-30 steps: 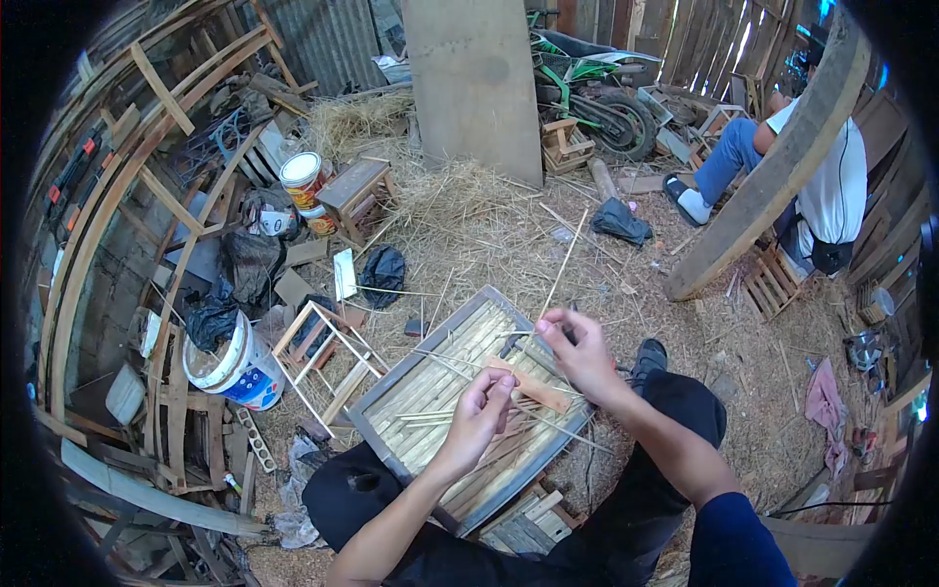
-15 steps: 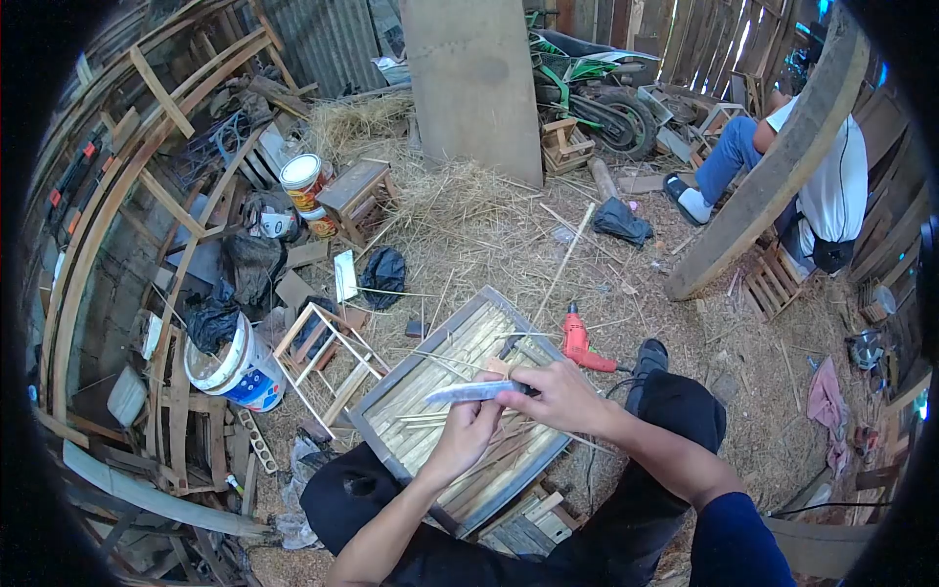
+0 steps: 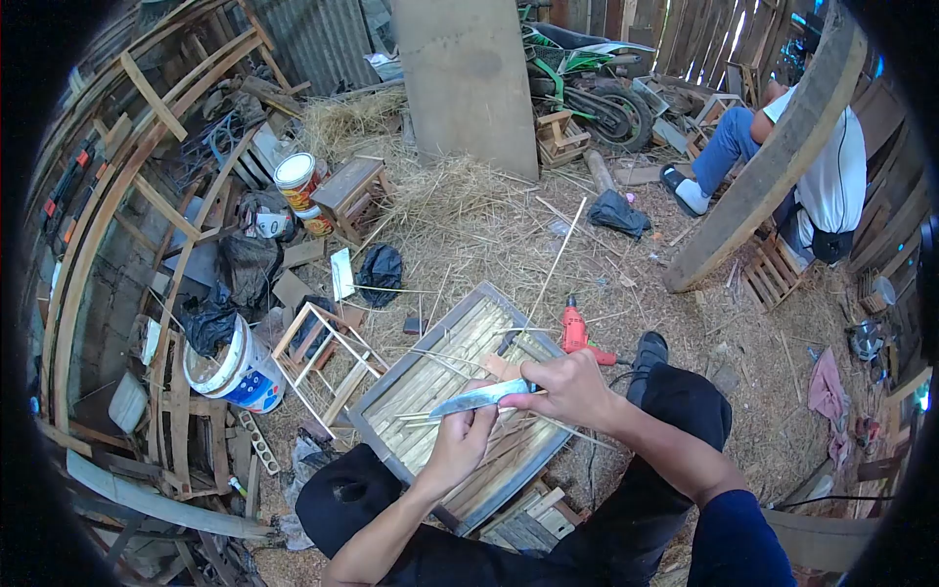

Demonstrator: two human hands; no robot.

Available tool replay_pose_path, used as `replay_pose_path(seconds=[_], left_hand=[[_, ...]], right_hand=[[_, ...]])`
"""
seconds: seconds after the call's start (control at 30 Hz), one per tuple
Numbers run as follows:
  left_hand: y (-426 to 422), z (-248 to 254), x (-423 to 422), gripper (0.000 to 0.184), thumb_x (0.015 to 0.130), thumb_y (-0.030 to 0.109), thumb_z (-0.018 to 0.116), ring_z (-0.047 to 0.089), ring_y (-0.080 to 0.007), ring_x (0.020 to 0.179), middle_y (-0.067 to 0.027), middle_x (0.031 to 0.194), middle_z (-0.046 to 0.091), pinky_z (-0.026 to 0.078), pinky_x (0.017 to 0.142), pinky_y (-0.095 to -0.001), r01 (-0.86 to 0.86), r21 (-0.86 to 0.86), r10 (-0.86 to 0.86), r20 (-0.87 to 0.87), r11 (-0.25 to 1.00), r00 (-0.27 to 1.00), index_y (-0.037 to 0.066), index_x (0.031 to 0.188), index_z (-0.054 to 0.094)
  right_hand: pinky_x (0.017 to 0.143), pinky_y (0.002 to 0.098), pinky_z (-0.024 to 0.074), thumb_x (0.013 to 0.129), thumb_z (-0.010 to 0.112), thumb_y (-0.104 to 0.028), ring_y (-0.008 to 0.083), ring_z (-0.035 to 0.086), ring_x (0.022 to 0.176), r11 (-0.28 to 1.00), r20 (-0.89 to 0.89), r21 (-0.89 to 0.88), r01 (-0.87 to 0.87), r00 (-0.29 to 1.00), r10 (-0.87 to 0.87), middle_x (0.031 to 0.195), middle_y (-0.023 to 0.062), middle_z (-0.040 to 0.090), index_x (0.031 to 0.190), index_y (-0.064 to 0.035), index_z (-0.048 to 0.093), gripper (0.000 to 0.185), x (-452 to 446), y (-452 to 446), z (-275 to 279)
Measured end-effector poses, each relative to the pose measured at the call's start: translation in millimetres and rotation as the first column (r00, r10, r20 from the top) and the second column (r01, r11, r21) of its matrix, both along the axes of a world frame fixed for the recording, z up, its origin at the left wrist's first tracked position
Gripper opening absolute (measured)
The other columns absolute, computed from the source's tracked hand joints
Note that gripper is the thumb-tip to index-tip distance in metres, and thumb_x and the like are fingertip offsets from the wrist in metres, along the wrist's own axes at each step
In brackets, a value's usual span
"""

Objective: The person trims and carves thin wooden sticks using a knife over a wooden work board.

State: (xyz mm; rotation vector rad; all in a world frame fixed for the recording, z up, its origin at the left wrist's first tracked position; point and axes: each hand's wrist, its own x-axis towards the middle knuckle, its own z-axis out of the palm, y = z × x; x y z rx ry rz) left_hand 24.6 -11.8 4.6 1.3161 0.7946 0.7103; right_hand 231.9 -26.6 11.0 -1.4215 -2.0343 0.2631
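Head view: knife (image 3: 468,400) over slatted board (image 3: 479,325).
R hand (image 3: 569,387): closed on knife, prob. for control.
L hand (image 3: 458,446): curled below knife; contents hidden, can't tell.
Board: betw. knees (image 3: 342,491), prob. for steadiness.

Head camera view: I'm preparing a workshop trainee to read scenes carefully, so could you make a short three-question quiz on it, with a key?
1. Multiple choice: which of the worker's hands grips the handle of the knife?
A) left
B) right
C) neither

2. True or false: the red drill is inside the white bucket.

3. Fill in the blank: the motorbike in the background has bright ____ parts.

Key:
1. B, the right hand.
2. False; the red drill lies on the ground.
3. Green.
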Motion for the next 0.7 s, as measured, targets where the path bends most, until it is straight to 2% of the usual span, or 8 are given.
replay_pose_path(seconds=[0.07,0.13,0.2,0.3,0.43,0.47,0.6,0.7], left_hand=[[-3,3,-3,0.014,0.104,0.019,0.047,0.033,-0.002,0.057,0.0062,0.071,0.039,0.026,0.05,-0.0196,-0.018,-0.011,0.018,-0.006,1.0,1.0,0.005,0.106,0.05],[-12,2,-9,0.016,0.104,0.02,0.048,0.034,-0.0018,0.059,0.0061,0.071,0.04,0.027,0.051,-0.0198,-0.015,-0.027,0.014,-0.024,1.0,1.0,0.005,0.107,0.051],[-30,-7,-17,0.018,0.105,0.02,0.047,0.037,-0.0013,0.062,0.0054,0.074,0.043,0.03,0.052,-0.0201,0.018,-0.057,-0.021,-0.049,0.998,0.999,0.004,0.112,0.053],[-14,-9,-26,0.018,0.105,0.021,0.047,0.033,-0.001,0.055,0.0063,0.07,0.04,0.026,0.046,-0.0206,-0.044,-0.225,0.065,0.085,0.973,0.994,0.005,0.111,0.053],[3,0,-31,0.02,0.105,0.028,0.045,0.024,-0.0042,0.05,0.0062,0.065,0.03,0.018,0.044,-0.0228,-0.133,-0.323,0.176,0.107,0.937,0.979,0.011,0.112,0.05],[2,5,-29,0.02,0.105,0.03,0.044,0.022,-0.0046,0.05,0.0058,0.066,0.028,0.018,0.045,-0.0228,-0.118,-0.358,0.169,0.114,0.926,0.979,0.011,0.113,0.049],[7,12,-18,0.017,0.105,0.027,0.044,0.025,-0.0049,0.053,0.0046,0.067,0.034,0.02,0.047,-0.0225,-0.047,-0.444,0.162,0.223,0.895,0.961,0.011,0.108,0.049],[14,13,-11,0.015,0.104,0.024,0.045,0.027,-0.0052,0.054,0.004,0.069,0.037,0.02,0.047,-0.0225,-0.012,-0.541,0.21,0.306,0.841,0.929,0.01,0.105,0.05]], right_hand=[[0.044,0.0394,0.0442,0.089,0.065,-0.05,0.0289,0.059,0.046,0.996,-0.068,0.032,0.084,0.994,-0.081,0.055,0.0108,0.059,0.08,-0.0098,0.066,0.041,-1,0,3],[0.046,0.0418,0.0438,0.093,0.062,-0.045,0.0323,0.058,0.048,0.891,-0.273,-0.162,0.424,0.849,-0.454,0.056,0.0151,0.057,0.074,-0.0058,0.062,0.043,26,19,-6],[0.048,0.043,0.0427,0.095,0.06,-0.043,0.0344,0.058,0.049,0.785,-0.183,-0.082,0.614,0.765,-0.617,0.056,0.0179,0.055,0.074,-0.0032,0.059,0.045,71,30,11],[0.048,0.0428,0.042,0.094,0.06,-0.045,0.0343,0.057,0.049,0.824,-0.216,-0.002,0.566,0.805,-0.553,0.054,0.0174,0.054,0.073,-0.0032,0.058,0.047,78,25,8],[0.048,0.0415,0.0424,0.093,0.061,-0.047,0.0324,0.057,0.048,0.917,-0.217,-0.142,0.373,0.892,-0.397,0.052,0.0149,0.052,0.072,-0.0043,0.057,0.048,34,10,-2],[0.048,0.0418,0.0431,0.092,0.061,-0.048,0.0312,0.058,0.049,0.935,-0.178,-0.111,0.337,0.919,-0.352,0.053,0.0139,0.053,0.075,-0.0047,0.059,0.047,30,10,-7],[0.05,0.0422,0.0437,0.089,0.065,-0.049,0.0324,0.059,0.051,0.98,-0.176,-0.092,0.176,0.966,-0.19,0.057,0.0133,0.054,0.075,-0.0035,0.056,0.049,7,8,-4],[0.052,0.043,0.0436,0.088,0.065,-0.049,0.0328,0.059,0.055,0.996,-0.167,0.029,0.09,0.982,-0.084,0.061,0.013,0.054,0.074,-0.0036,0.056,0.049,-6,13,-3]])
